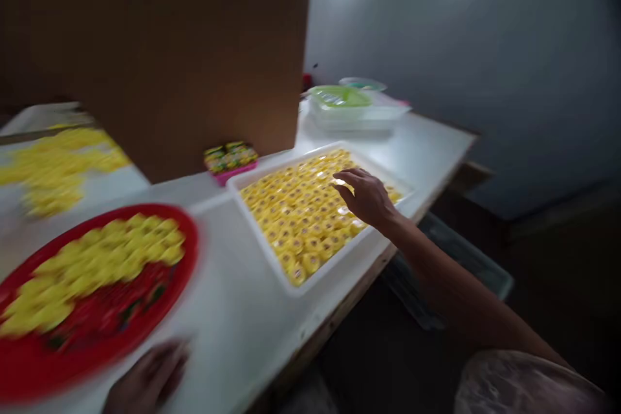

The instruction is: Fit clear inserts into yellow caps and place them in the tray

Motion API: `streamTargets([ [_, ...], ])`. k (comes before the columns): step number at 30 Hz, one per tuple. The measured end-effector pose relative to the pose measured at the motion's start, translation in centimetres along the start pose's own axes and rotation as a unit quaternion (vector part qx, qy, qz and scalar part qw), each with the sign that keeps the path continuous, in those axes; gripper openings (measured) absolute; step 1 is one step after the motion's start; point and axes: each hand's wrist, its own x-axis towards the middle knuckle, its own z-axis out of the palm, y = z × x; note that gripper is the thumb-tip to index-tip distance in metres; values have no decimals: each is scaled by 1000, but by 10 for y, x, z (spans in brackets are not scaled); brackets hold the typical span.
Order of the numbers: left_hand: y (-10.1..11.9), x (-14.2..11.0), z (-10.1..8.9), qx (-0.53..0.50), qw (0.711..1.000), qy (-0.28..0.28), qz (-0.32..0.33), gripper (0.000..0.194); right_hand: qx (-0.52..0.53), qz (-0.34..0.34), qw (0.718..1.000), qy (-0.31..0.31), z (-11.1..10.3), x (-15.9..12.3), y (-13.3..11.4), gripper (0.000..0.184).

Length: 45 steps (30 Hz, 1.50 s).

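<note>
Yellow packets (pixel 301 220) fill a white plastic tray (pixel 334 265) on a white table (pixel 242 336), seen from the head view. The right hand (pixel 366 197) is open, fingers loosely curved, low over the packets near the tray's right side, and it grips nothing that shows. The left hand (pixel 145 378) lies at the table's near edge beside a red plate (pixel 187 252), too blurred to tell whether it is open or closed. More packets lie on that plate and in a loose heap (pixel 58 168) further left. A cardboard sheet (pixel 160 58) stands behind, with a small pink tray (pixel 237 173) at its foot and stacked plastic boxes (pixel 356 113) further along the table
</note>
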Motion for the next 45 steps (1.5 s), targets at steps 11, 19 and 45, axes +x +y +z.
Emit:
streamTargets([
  [11,8,-2,-58,-382,919,-97,5,25,372,-284,850,-241,105,-117,-239,17],
  [19,2,-13,-91,-397,917,-27,36,26,326,-395,834,-204,128,-112,-303,16],
  [45,-8,-9,-53,-278,959,-39,25,31,639,-36,725,-254,139,-109,-290,30],
])
